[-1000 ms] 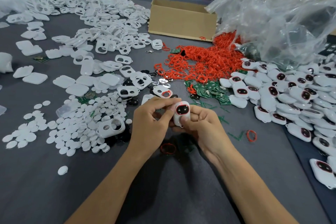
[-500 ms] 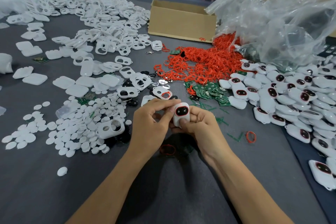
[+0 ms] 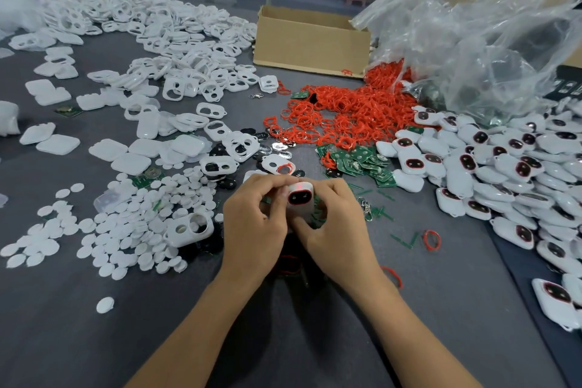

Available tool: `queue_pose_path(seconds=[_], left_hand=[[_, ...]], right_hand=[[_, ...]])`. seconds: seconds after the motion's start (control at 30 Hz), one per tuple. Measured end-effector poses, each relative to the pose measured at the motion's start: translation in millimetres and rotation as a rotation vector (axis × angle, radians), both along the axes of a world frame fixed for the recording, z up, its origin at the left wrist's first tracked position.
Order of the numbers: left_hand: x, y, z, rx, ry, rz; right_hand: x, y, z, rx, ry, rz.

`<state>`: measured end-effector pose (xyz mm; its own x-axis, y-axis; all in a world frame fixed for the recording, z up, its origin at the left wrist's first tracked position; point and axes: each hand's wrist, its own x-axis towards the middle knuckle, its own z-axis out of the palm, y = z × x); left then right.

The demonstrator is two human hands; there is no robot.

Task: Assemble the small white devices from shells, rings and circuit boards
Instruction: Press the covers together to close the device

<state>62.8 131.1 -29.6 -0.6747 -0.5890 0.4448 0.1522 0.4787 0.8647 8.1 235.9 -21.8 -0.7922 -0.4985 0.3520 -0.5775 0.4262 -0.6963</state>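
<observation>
Where the grey table [image 3: 63,331] spreads, white shells [image 3: 176,41] lie heaped.

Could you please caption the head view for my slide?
Left hand and right hand hold a white device amid shells, red rings, boards.

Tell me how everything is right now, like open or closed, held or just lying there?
white device: closed up, red ring fitted, held upright.
left hand: grips the device's left side.
right hand: grips its right side and bottom.
cardboard box: top open.
red rings: loose in a pile.
circuit boards: loose heap beside the rings.
finished devices: heaped at the right.
white discs: scattered flat.
</observation>
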Motion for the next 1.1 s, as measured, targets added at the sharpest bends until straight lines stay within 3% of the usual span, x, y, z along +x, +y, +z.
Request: queue_pose_path(seconds=[0.13, 0.37, 0.57, 0.67, 0.83, 0.97, 1.1], left_hand=[[-1, 2, -1, -0.040, -0.047, -0.025], [0, 5, -1, -0.100, -0.035, -0.069], [0, 4, 2, 0.000, -0.122, -0.207], [2, 3, 4, -0.032, -0.136, -0.241], [-5, -1, 0, -0.006, -0.230, -0.146], [-6, -5, -2, 0.025, -0.249, -0.098], [-4, -8, -5, 0.037, -0.260, -0.036]], right_hand=[[2, -2, -2, -0.024, -0.023, -0.013], [4, -7, -4, -0.093, -0.041, 0.145], [2, -9, -1, -0.214, -0.250, 0.304], [-5, -3, -5, -0.191, -0.266, 0.325], [-16, 4, -7, -0.136, -0.245, 0.308], [-16, 9, -5, -0.069, -0.333, 0.453], [-20, 12, -6, -0.027, -0.239, 0.384]])
